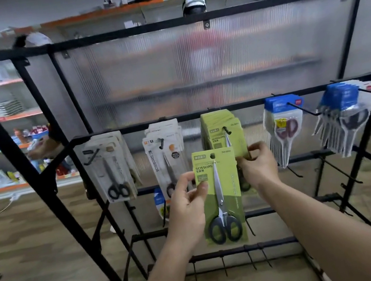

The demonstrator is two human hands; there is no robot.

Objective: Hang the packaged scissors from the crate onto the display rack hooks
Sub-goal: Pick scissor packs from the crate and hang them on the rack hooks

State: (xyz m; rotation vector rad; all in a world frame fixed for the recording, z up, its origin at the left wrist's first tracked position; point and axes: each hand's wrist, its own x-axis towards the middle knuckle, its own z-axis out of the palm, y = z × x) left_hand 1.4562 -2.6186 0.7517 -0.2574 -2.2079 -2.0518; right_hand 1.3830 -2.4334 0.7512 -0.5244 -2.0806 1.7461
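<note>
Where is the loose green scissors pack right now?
The green scissors pack is centre of the head view, gripped at its left edge by the left hand, just below the hanging green packs on the middle hook.

The flat green card pack [225, 164] has a matt, papery face. The scissors [217, 184] in it have shiny silver metal blades and smooth black plastic handles. The hanging stack of green card packs [219, 138] looks matt too. The tall black rack [19, 156] is dull painted metal, with thin black wire hooks [302, 109]. The cloudy plastic sheet [144, 73] behind it has fine ribs. The blue-topped clear plastic packs [283, 124] look glossy. The brown wood-look floor [24, 240] is smooth and shines
</note>
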